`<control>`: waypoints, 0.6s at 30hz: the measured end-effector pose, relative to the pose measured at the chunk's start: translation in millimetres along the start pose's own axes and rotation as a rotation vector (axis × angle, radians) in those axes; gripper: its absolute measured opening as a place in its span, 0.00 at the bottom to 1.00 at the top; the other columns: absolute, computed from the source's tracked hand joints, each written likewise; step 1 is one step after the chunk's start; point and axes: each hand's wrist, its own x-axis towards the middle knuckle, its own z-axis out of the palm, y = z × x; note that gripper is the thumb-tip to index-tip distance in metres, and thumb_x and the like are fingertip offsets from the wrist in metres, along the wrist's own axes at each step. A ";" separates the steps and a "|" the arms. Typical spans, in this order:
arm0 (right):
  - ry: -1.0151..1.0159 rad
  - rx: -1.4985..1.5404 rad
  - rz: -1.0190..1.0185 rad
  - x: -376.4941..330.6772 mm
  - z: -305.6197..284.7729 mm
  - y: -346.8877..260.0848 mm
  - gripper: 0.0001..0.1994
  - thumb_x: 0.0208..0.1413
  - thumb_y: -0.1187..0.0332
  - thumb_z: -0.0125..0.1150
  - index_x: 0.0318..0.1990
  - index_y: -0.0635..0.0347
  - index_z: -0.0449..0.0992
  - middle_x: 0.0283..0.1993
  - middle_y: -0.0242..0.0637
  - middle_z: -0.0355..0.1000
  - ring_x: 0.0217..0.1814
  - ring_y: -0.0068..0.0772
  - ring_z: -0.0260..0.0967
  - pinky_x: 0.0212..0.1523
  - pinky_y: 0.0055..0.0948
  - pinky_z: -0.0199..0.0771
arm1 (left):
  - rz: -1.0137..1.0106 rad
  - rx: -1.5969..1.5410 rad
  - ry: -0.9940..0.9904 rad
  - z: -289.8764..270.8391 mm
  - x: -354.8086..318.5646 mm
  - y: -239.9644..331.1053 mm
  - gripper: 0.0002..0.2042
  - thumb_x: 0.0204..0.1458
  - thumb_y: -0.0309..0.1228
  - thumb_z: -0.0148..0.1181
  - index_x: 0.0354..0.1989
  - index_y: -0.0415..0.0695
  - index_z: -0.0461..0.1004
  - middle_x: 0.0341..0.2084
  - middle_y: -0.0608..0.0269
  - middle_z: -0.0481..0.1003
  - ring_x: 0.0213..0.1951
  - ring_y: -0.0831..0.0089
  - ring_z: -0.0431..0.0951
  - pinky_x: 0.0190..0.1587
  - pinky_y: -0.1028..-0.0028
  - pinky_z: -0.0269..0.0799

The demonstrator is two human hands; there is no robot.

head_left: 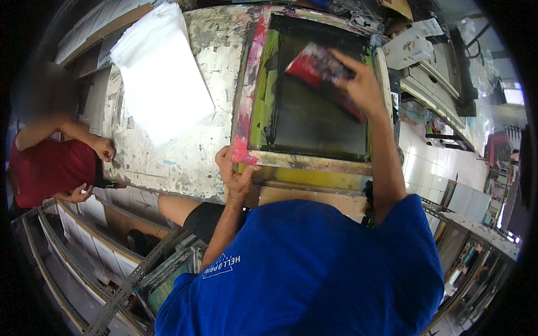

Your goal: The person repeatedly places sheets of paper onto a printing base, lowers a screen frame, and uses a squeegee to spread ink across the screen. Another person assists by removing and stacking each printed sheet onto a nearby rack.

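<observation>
A screen printing frame (pixel 308 159) with a paint-stained wooden border and a dark mesh lies on the table before me. My right hand (pixel 361 87) is closed round a squeegee (pixel 319 64) with a red, ink-smeared body. The squeegee slants across the mesh, slightly blurred, and my fingers hide part of it. My left hand (pixel 238 173) grips the frame at its near left corner, thumb along the near edge. Some fingertips there are out of sight. Wet-looking dark ink coats the mesh, with green showing along its left side.
A stack of white sheets (pixel 162 78) rests on the stained worktable (pixel 207 42), left of the frame. A co-worker in a red shirt (pixel 56 162) is at the table's left side. Metal shelving (pixel 106 313) stands at lower left. A white box-like object (pixel 412 45) is at upper right.
</observation>
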 end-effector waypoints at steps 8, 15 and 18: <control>-0.013 -0.725 -0.288 -106.2 -23.5 -145.2 0.32 0.44 0.77 0.66 0.61 0.41 0.78 0.37 0.44 0.76 0.40 0.47 0.75 0.44 0.35 0.74 | 0.091 -0.209 0.264 8.9 77.1 74.8 0.38 0.39 0.38 0.80 0.58 0.31 0.73 0.48 0.54 0.72 0.53 0.59 0.70 0.58 0.65 0.66; 0.287 -0.480 -0.627 -27.3 -81.3 -174.6 0.24 0.49 0.63 0.63 0.55 0.58 0.80 0.28 0.40 0.78 0.23 0.29 0.70 0.25 0.31 0.73 | 0.247 -0.668 0.386 60.8 191.2 122.9 0.35 0.55 0.28 0.66 0.68 0.35 0.54 0.53 0.53 0.70 0.52 0.67 0.71 0.59 0.67 0.68; 0.295 -0.539 -0.606 -5.3 -93.6 -210.0 0.24 0.50 0.60 0.61 0.53 0.64 0.81 0.30 0.44 0.81 0.24 0.28 0.73 0.26 0.30 0.76 | 0.162 -0.343 0.177 105.4 232.4 76.6 0.20 0.59 0.32 0.62 0.58 0.40 0.71 0.39 0.64 0.77 0.45 0.72 0.73 0.46 0.70 0.65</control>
